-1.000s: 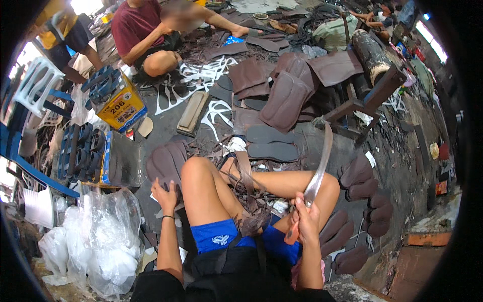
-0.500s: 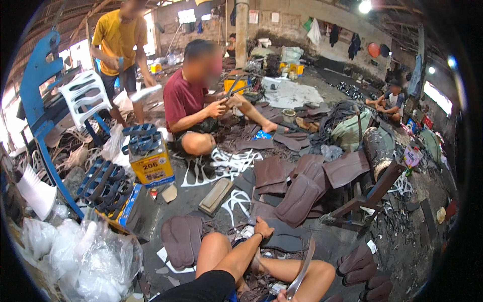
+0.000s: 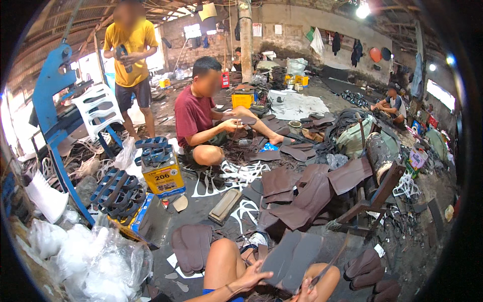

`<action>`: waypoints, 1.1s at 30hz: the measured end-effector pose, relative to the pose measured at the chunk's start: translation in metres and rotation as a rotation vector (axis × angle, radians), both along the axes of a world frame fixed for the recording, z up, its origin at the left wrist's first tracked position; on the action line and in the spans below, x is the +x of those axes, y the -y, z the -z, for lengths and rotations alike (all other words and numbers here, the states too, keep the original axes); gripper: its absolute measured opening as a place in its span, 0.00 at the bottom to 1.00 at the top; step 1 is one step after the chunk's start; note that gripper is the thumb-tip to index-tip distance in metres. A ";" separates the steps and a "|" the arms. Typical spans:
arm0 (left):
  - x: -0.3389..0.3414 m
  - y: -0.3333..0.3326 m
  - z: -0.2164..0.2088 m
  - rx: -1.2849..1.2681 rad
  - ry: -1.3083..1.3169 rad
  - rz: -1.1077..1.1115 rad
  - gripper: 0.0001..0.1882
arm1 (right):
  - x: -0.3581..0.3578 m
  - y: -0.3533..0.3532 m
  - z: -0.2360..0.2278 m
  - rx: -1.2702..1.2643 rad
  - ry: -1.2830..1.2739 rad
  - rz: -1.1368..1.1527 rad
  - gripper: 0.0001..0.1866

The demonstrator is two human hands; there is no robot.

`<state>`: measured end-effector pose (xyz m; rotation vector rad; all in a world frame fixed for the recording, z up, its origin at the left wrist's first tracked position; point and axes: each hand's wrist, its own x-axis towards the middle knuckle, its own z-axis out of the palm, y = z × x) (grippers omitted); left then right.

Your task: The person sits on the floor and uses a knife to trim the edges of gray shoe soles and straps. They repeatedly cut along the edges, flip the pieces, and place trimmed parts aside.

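While the soles (image 3: 292, 259) are gripped by the left hand (image 3: 253, 280) over the knees, the right hand (image 3: 305, 293) is closed on a blade (image 3: 329, 267).

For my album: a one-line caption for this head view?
Seated on a workshop floor, left hand lifts two dark soles over bare knees.

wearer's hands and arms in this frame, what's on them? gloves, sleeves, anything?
Bare hands, no gloves. The left hand has a thin dark band at the wrist and a bare forearm, no sleeve in view. Only the top of the right hand shows at the lower edge; nothing visible on it.
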<state>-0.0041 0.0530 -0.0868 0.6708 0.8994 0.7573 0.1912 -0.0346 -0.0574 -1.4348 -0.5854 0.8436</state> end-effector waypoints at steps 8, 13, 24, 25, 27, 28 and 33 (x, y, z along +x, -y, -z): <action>-0.043 0.033 -0.088 -0.091 0.147 0.216 0.40 | -0.004 0.003 -0.043 -0.029 -0.124 -0.409 0.21; -0.006 0.061 -0.018 0.732 -0.563 -0.200 0.32 | -0.049 0.025 -0.045 0.018 0.973 -0.377 0.15; -0.031 0.132 -0.030 0.265 -0.380 0.148 0.37 | -0.026 0.082 -0.042 -0.149 0.068 -0.368 0.28; -0.027 0.133 -0.025 0.311 -0.402 0.093 0.37 | -0.031 0.080 -0.045 -0.194 0.066 -0.357 0.28; -0.022 0.138 -0.004 0.404 -0.505 -0.013 0.36 | -0.040 0.077 -0.043 -0.184 0.280 -0.347 0.30; -0.018 0.138 -0.007 0.455 -0.551 -0.065 0.36 | -0.041 0.068 -0.039 -0.186 0.328 -0.354 0.30; -0.027 0.128 -0.037 -0.007 -0.034 -0.014 0.39 | 0.002 0.040 -0.020 -0.352 0.102 -0.391 0.28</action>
